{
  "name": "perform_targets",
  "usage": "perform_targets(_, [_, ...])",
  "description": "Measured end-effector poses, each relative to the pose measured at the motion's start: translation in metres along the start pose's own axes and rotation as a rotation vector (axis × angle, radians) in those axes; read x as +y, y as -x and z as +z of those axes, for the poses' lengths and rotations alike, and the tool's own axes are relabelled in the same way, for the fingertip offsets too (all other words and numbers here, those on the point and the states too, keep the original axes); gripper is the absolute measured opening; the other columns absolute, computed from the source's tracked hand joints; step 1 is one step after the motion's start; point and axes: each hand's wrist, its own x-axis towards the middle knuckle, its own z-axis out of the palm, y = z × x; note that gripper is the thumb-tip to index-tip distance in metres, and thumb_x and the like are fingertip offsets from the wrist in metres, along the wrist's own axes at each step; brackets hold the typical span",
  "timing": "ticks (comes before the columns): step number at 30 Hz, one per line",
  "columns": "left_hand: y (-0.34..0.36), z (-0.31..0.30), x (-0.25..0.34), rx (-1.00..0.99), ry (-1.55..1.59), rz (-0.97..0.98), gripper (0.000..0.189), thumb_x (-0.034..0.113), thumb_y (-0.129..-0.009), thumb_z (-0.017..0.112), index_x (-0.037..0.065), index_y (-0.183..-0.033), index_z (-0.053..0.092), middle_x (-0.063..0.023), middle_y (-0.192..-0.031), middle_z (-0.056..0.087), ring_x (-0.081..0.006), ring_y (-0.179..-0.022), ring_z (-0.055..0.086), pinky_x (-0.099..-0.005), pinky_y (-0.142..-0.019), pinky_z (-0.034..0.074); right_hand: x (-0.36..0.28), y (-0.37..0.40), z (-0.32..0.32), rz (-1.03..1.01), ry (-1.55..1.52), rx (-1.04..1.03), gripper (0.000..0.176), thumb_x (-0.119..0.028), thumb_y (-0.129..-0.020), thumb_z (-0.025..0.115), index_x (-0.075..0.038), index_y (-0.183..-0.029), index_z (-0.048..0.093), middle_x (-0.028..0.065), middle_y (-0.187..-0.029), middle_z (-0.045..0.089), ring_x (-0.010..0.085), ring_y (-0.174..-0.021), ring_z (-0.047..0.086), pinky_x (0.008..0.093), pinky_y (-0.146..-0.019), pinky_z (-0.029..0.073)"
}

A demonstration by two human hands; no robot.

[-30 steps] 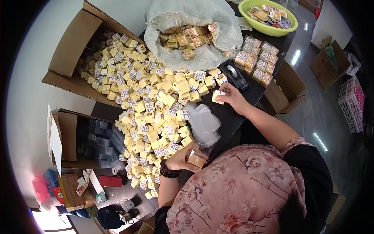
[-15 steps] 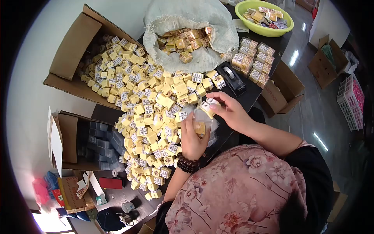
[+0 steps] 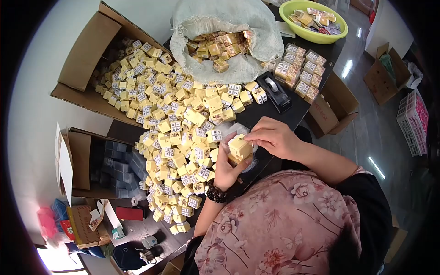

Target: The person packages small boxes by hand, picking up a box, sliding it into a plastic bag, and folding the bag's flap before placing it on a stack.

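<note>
My left hand is wrapped round a clear plastic wrapper and a yellow box close to the table's front edge. My right hand pinches the upper right edge of that box with thumb and forefinger. Part of another yellow piece shows below it, against my left palm. Left of my hands spreads a large pile of small yellow boxes, some with white faces bearing dark marks. A black tape dispenser lies beyond my right hand.
A cardboard box spills the pile at the upper left. Behind stand a woven sack and a yellow-green basin. Stacked small boxes sit at the right. Another carton holds clear cases.
The box in my right hand has turned from its white face to a yellow one and moved down to my left hand. My left fingers now wrap round it.
</note>
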Motion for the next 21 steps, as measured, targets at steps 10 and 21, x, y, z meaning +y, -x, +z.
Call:
perform_targets(10, [-0.001,0.008,0.006,0.02,-0.18,-0.024,0.076,0.0,-0.075,0.073,-0.002,-0.139,0.03,-0.0151,-0.124,0.052,-0.0218,-0.11,0.055,-0.0334,-0.094,0.046,-0.017,-0.013,-0.01,0.078,0.083,-0.047,0.019,0.003,-0.073,0.071,-0.005,-0.09,0.07,0.0055,-0.08,0.058,0.0225,-0.078,0.055,0.0311,-0.065,0.047])
perform_targets(21, [0.001,0.02,0.008,0.105,-0.263,0.124,0.076,-0.001,-0.076,0.074,0.0,-0.137,0.03,-0.0149,-0.122,0.052,-0.0229,-0.112,0.055,-0.0338,-0.093,0.046,-0.028,-0.015,-0.02,0.051,0.155,-0.289,0.033,0.002,-0.072,0.066,-0.003,-0.104,0.067,0.0074,-0.091,0.053,0.0252,-0.087,0.049,0.0338,-0.076,0.045])
